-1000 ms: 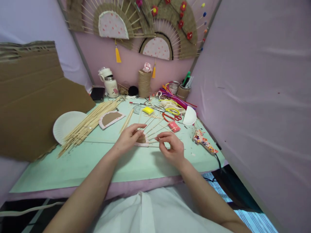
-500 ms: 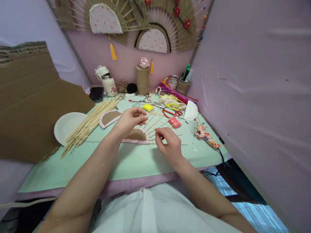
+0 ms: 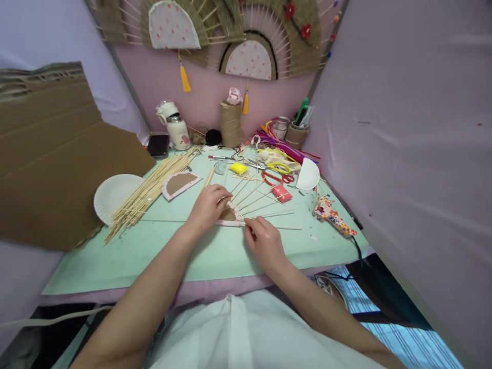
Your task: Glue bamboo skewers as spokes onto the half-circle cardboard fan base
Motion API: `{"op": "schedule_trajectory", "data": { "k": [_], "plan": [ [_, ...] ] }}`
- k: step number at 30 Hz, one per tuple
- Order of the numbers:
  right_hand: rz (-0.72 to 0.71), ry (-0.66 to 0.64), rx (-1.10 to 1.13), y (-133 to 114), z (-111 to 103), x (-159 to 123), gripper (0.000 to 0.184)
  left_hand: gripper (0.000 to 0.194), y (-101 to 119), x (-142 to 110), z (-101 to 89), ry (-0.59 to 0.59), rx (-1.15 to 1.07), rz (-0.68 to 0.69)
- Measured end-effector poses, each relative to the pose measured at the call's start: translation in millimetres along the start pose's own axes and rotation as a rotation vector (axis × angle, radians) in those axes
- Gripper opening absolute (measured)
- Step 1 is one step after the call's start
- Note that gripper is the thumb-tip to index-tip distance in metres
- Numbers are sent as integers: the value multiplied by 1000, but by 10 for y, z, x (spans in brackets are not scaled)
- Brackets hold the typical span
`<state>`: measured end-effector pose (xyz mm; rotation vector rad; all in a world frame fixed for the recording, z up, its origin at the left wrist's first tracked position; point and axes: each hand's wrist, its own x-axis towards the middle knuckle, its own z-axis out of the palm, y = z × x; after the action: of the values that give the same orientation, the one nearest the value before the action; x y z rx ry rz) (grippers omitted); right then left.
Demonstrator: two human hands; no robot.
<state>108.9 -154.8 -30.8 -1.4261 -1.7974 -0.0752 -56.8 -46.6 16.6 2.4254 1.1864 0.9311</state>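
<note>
A cardboard half-circle with a pink-and-white edge (image 3: 227, 223) lies on the table, thin bamboo sticks (image 3: 253, 193) fanning out from its curved side. Over its left part rests my left hand (image 3: 209, 205), fingers bent and tips close together; what they pinch, if anything, is hidden. My right hand (image 3: 267, 241) is closed in a pinch at the right corner of the half-circle, among the stick ends. Whatever lies between its fingertips is too small to make out. A second edged half-circle (image 3: 180, 183) lies farther left.
Left are a bundle of bamboo sticks (image 3: 154, 187), a paper plate (image 3: 115, 192) and a large cardboard sheet (image 3: 73, 164). Yellow-handled scissors (image 3: 279, 167), red scissors (image 3: 274, 178) and a pink packet (image 3: 282, 193) lie beyond my hands. A patterned glue gun (image 3: 332, 218) with a cord is at right.
Both hands have come down from above the half-circle to its surface. The thin strand that stretched between my fingertips no longer shows clearly. The view has shifted slightly.
</note>
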Motion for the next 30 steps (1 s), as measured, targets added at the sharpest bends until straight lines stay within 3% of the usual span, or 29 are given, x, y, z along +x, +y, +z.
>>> {"op": "schedule_trajectory", "data": {
  "k": [7, 30],
  "plan": [
    [-2, -51, -76, -1, 68, -64, 22, 39, 33, -336, 63, -169, 201, 86],
    [54, -216, -124, 2, 112, -63, 17, 38, 14, -382, 91, -221, 357, 34]
  ]
}}
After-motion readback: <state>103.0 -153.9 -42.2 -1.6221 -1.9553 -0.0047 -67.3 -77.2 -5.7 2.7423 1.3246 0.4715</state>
